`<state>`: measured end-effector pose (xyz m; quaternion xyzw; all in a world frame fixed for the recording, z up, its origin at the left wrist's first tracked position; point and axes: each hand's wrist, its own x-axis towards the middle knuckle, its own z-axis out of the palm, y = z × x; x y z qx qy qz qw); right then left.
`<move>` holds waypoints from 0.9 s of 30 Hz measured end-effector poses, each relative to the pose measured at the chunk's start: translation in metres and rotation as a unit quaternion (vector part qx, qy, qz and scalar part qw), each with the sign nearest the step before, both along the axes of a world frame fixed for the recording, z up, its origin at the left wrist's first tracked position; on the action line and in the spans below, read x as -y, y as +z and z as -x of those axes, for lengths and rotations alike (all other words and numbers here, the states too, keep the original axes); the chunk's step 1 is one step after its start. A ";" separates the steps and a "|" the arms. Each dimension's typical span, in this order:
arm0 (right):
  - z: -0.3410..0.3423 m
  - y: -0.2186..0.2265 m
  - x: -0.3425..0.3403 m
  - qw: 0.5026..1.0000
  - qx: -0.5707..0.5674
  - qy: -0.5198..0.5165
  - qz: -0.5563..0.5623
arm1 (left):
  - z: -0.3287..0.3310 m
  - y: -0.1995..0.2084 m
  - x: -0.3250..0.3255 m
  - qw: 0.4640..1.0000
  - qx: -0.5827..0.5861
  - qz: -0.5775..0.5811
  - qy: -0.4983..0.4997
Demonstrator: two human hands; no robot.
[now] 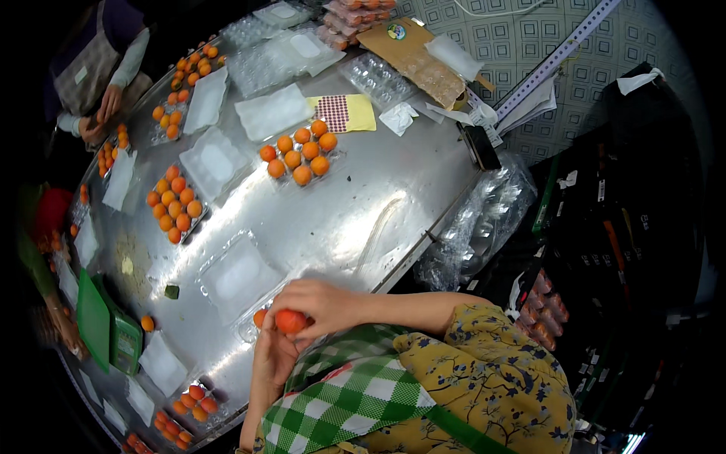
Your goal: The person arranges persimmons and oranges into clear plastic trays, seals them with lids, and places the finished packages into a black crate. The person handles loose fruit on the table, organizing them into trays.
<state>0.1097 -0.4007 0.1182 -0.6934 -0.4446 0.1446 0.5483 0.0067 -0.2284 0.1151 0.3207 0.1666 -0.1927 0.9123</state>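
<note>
A round orange-red fruit (290, 321) is held between my two hands close to my body, over the table's near edge. My right hand (327, 303) curls over it from above and the right. Cupped below and to the left, my left hand (277, 356) has its fingers against the fruit's side. A second orange fruit (259, 318) shows just left of my fingers, partly hidden by them, at the end of a clear plastic clamshell tray (240, 278). A white pad lies in that clamshell.
The metal table (355, 181) carries trays of orange fruit (302, 153) (175, 203) and white-lined clamshells (214, 160). A green basket (125, 340) stands left. A co-worker's hands (98, 121) are at far left. Black crates (590, 219) and a plastic bag (476, 234) are right.
</note>
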 end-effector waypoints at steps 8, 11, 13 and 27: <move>-0.265 -0.061 0.173 0.855 0.109 -0.493 0.120 | -0.039 0.008 0.044 0.992 -0.074 -0.076 0.060; -0.346 -0.060 0.267 0.631 0.356 -0.557 0.406 | -0.045 0.010 0.057 0.991 -0.079 -0.082 0.065; -0.363 -0.059 0.294 0.584 0.365 -0.551 0.472 | -0.051 0.011 0.063 0.991 -0.075 -0.090 0.061; -0.208 -0.049 0.283 0.735 0.513 -0.277 0.346 | -0.084 0.012 0.083 0.994 -0.065 -0.085 0.037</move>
